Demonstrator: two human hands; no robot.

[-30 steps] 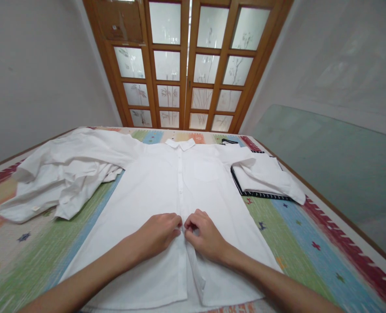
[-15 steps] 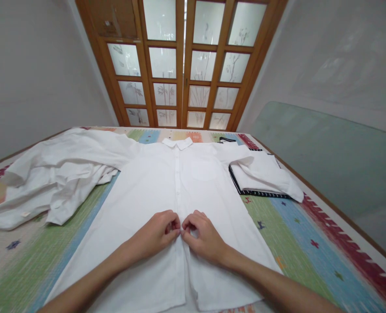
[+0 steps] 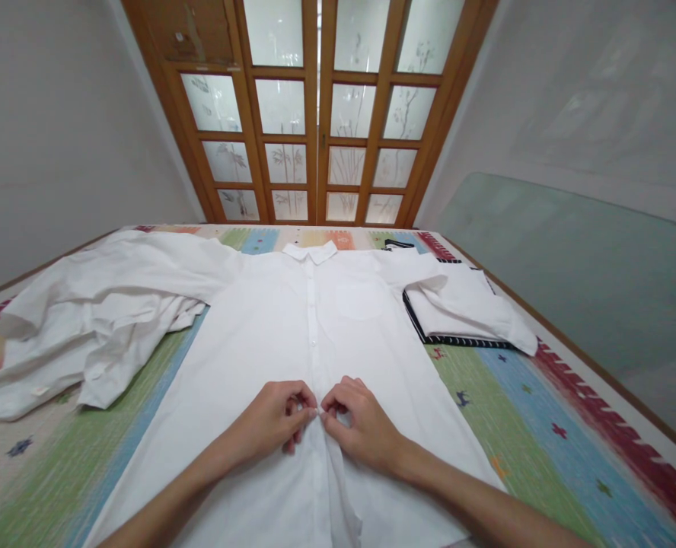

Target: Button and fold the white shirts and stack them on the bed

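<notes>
A white collared shirt (image 3: 247,335) lies spread face up, its collar at the far end and its button placket running down the middle toward me. My left hand (image 3: 285,415) pinches the placket's edge between thumb and forefinger, low on the shirt front. Opposite it, my right hand (image 3: 356,417) pinches the other front edge, the fingertips of both hands almost touching. Any button between the fingertips is hidden. Above my hands the placket lies closed, with small buttons showing; below them the two front edges part.
Crumpled white clothing (image 3: 115,320) lies at the left, by the shirt's sleeve. At the right, a sleeve rests over a folded black-edged white item (image 3: 457,304). A striped, patterned cover (image 3: 521,411) lies beneath. Wooden glass-paned doors (image 3: 318,114) stand beyond.
Both hands stay pinched at the same placket spot and have shifted only slightly. The lower front edges have moved, and the shirt's bottom hem has slipped lower in the view.
</notes>
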